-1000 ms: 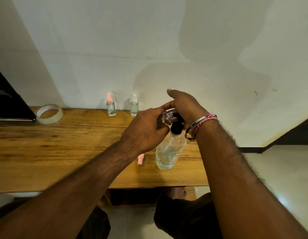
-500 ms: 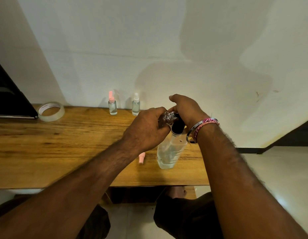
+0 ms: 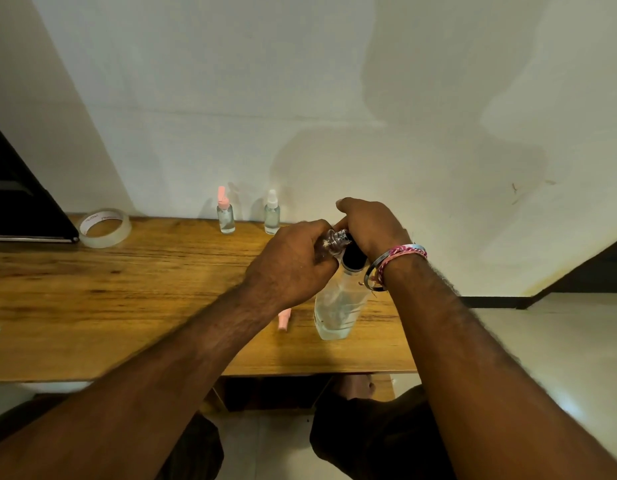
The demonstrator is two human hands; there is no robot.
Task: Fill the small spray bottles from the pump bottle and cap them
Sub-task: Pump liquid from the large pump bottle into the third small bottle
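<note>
A clear pump bottle (image 3: 336,308) with a black pump collar stands near the front edge of the wooden table (image 3: 92,306). My right hand (image 3: 371,226) rests curled over its pump head. My left hand (image 3: 293,265) grips a small open spray bottle (image 3: 333,241), tilted with its mouth against the pump spout. A loose pink spray cap (image 3: 284,319) lies on the table just left of the pump bottle. Two capped small spray bottles stand at the back by the wall, one with a pink cap (image 3: 225,213), one with a white cap (image 3: 271,214).
A roll of clear tape (image 3: 104,227) lies at the back left next to a dark flat object (image 3: 19,209). The wall rises right behind the table. My knees show below the table's front edge.
My right hand has sunk a little lower onto the pump head. The left hand still holds the small bottle at the spout. The view has shifted slightly.
</note>
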